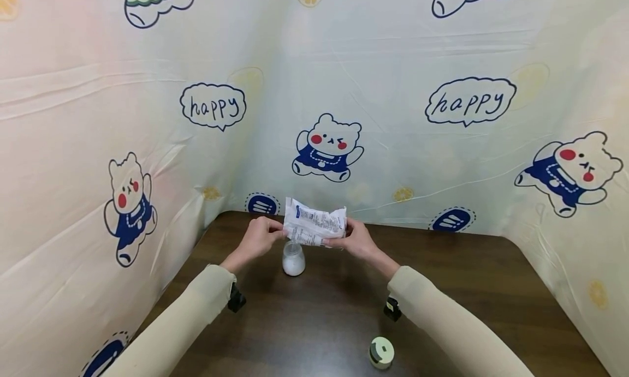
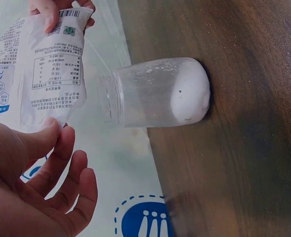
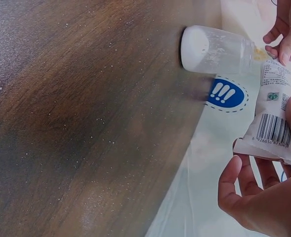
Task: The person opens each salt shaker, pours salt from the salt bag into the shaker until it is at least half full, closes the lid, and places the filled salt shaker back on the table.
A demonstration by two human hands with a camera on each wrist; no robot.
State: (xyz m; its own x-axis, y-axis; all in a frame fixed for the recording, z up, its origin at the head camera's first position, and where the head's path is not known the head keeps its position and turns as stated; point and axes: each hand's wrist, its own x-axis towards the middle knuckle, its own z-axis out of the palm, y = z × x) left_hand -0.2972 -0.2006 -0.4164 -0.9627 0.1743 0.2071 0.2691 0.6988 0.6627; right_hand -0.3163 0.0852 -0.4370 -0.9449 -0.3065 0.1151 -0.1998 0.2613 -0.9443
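Note:
Both hands hold up a white printed plastic bag [image 1: 316, 224] at the far side of the table. My left hand [image 1: 259, 238] pinches its left lower corner between thumb and index finger; in the left wrist view the other fingers [image 2: 87, 190] are loosely bent. My right hand [image 1: 360, 239] grips the opposite end, thumb on one face and fingers behind. Just below the bag's left corner a clear jar [image 1: 294, 259] stands upright and uncapped, with white powder or grains in its bottom. The bag's corner is near the jar's mouth [image 2: 108, 100]; whether they touch I cannot tell.
A pale green lid [image 1: 381, 352] lies near the front of the dark wooden table [image 1: 314, 317]. Tiny white specks are scattered on the tabletop in the right wrist view. A printed cloth [image 1: 393, 164] hangs behind and at both sides of the table.

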